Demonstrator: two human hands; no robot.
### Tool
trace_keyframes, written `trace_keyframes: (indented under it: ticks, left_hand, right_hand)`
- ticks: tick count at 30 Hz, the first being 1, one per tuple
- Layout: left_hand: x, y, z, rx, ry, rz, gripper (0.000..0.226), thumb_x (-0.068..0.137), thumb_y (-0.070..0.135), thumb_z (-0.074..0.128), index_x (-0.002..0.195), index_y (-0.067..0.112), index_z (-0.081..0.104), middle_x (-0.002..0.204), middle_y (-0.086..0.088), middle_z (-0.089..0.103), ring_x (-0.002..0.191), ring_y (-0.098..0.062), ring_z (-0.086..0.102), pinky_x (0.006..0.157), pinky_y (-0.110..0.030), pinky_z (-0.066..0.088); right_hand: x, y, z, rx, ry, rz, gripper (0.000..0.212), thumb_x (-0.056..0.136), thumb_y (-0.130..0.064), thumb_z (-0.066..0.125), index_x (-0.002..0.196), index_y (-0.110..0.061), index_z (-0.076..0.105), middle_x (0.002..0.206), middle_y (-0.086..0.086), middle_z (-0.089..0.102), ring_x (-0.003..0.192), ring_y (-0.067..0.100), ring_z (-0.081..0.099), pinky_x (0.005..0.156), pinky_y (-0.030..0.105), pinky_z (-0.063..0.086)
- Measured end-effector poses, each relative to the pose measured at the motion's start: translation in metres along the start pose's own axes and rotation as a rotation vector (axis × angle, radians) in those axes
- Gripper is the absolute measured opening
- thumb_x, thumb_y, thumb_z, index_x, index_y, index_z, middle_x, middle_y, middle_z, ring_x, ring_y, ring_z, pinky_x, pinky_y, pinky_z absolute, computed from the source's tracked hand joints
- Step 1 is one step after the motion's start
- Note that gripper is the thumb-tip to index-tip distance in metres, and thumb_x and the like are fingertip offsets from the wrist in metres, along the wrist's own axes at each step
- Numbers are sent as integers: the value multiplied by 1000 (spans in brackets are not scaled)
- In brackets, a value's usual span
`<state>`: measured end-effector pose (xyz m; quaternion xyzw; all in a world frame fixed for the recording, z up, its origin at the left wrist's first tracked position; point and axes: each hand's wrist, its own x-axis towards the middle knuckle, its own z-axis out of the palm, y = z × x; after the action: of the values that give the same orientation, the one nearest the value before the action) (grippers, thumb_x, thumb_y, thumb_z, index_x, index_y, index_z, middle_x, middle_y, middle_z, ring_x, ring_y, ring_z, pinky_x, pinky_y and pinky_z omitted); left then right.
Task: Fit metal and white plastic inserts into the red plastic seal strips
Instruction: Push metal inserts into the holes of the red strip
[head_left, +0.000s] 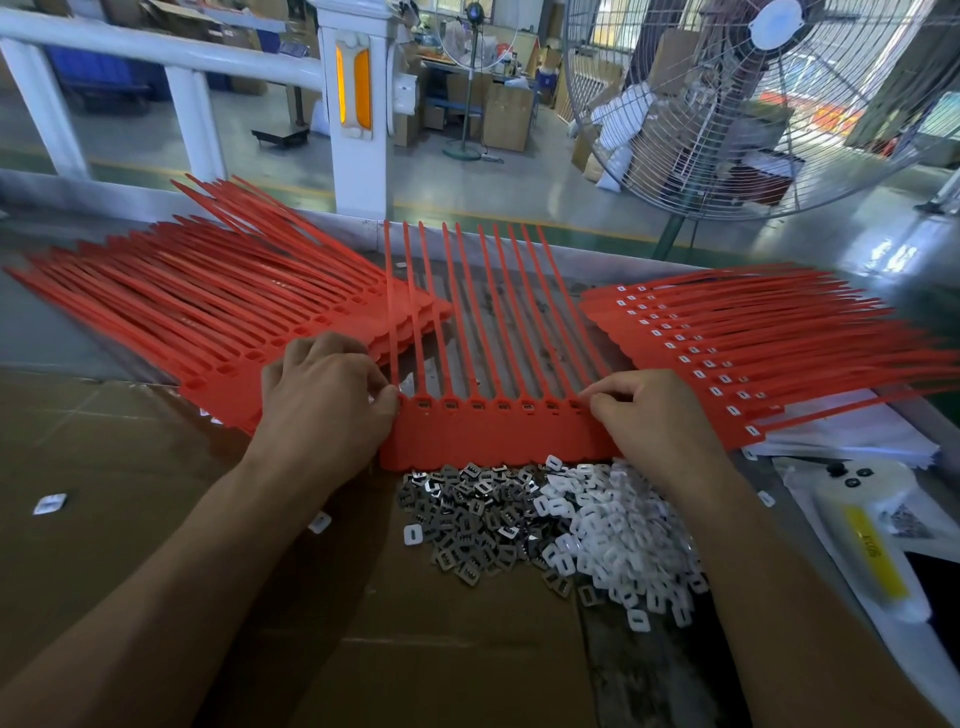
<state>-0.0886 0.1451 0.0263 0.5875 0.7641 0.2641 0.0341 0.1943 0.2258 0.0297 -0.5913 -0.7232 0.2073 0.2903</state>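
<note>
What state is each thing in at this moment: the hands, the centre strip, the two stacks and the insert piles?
Left hand: pinching the centre strip's left end.
Right hand: pinching its right end.
Centre strip: flat, metal inserts in its sockets.
Left stack: sockets empty.
Right stack: white inserts fitted.
Metal inserts: loose pile.
White inserts: loose pile.

A red seal strip (493, 434) lies flat before me, tails pointing to twelve o'clock; metal inserts (467, 519) heap at six o'clock, white plastic inserts (618, 540) at five.
</note>
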Motion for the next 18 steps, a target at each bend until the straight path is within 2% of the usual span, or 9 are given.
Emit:
trace_keyframes:
  ticks: [5, 10, 14, 18]
  left_hand:
    - [1, 0, -2, 6, 10, -7, 20, 96, 41, 62, 104, 28, 74, 134, 8, 51, 132, -20, 33, 109, -45, 25]
    - [1, -2, -5, 12, 28, -20, 19, 95, 40, 63, 102, 26, 74, 134, 6, 51, 130, -21, 35, 109, -45, 27]
    - [1, -3, -7, 23, 20, -27, 21, 95, 40, 62, 104, 25, 75, 137, 4, 50, 133, -23, 34, 111, -47, 26]
    - [0, -3, -7, 32, 13, -27, 23, 95, 41, 63, 105, 25, 75, 139, 4, 49, 134, -23, 33, 112, -48, 25]
  right_hand:
    - [-2, -4, 1, 9, -21, -73, 17, 99, -21, 65, 102, -26, 81, 85, -30, 62, 81, -25, 57, 62, -2, 40]
    - [-12, -19, 1, -12, -163, -198, 6, 95, -33, 73, 94, -36, 78, 93, -27, 70, 94, -17, 59, 78, 11, 39]
    - [-21, -32, 4, -22, -302, -295, 3, 92, -36, 76, 91, -34, 78, 94, -20, 70, 90, -5, 63, 82, 22, 50]
    - [-28, -42, 8, 11, -411, -354, 5, 89, -37, 79, 92, -33, 78, 93, -16, 67, 89, 0, 64, 78, 17, 46]
